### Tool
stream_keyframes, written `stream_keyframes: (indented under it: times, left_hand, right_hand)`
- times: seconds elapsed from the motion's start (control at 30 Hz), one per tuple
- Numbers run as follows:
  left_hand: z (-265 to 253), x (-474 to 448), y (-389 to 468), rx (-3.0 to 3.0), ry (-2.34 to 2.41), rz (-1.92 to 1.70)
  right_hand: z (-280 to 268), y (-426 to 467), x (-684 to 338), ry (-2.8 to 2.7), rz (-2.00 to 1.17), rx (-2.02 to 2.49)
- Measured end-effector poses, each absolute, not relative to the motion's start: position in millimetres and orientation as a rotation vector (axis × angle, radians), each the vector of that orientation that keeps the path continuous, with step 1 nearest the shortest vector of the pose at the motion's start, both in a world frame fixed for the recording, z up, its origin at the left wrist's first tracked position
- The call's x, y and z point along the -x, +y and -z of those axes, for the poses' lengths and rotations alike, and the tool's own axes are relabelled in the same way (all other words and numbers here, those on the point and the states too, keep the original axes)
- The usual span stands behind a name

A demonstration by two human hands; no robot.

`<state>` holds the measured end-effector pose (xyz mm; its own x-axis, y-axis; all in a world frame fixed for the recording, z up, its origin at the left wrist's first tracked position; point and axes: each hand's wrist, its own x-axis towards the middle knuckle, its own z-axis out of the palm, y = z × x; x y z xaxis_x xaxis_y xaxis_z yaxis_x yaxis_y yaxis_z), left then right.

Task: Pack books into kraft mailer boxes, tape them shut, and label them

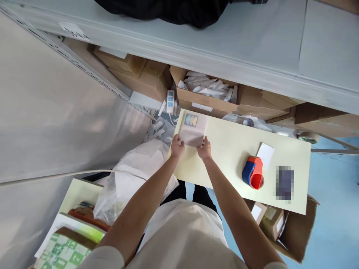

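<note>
A flat, pale pinkish box or booklet [192,135], somewhat blurred, is at the left end of the cream table; I cannot tell which it is. Coloured triangular shapes on a dark patch mark its top. My left hand [177,146] grips its near left corner, fingers closed on the edge. At the near right corner, my right hand [204,149] is closed on it the same way. Farther right on the table lies a red and blue tape dispenser [254,172], beside a white pad of paper or labels [265,154].
Behind the table [224,149], an open carton [207,98] of white wrapped pieces sits under a grey shelf [179,48]. A power strip [170,101] is beside it. A white plastic bag [134,172] bulges at left; a cable [84,172] crosses it. A carton [297,231] with small boxes stands lower right.
</note>
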<state>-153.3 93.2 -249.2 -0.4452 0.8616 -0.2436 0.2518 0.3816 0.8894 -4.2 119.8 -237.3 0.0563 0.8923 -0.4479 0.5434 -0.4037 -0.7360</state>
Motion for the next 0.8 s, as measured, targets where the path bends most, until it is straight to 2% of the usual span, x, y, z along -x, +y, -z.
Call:
stream_keyframes:
  times: [0.17, 0.4, 0.6, 0.8]
  left_hand:
    - [252, 164, 117, -0.826, 1.915, -1.052]
    - [240, 166, 100, -0.75, 1.916, -0.988]
    - [184, 148, 58, -0.893, 1.781, -1.047]
    - [125, 108, -32, -0.909, 1.586, -0.989]
  right_hand:
    - [236, 143, 14, -1.36, -1.321, 1.923]
    - [222, 120, -7, -1.22, -1.439, 1.816]
    - [182, 77, -61, -0.973, -1.625, 1.637]
    - [151, 27, -109, -1.048, -1.778, 1.496]
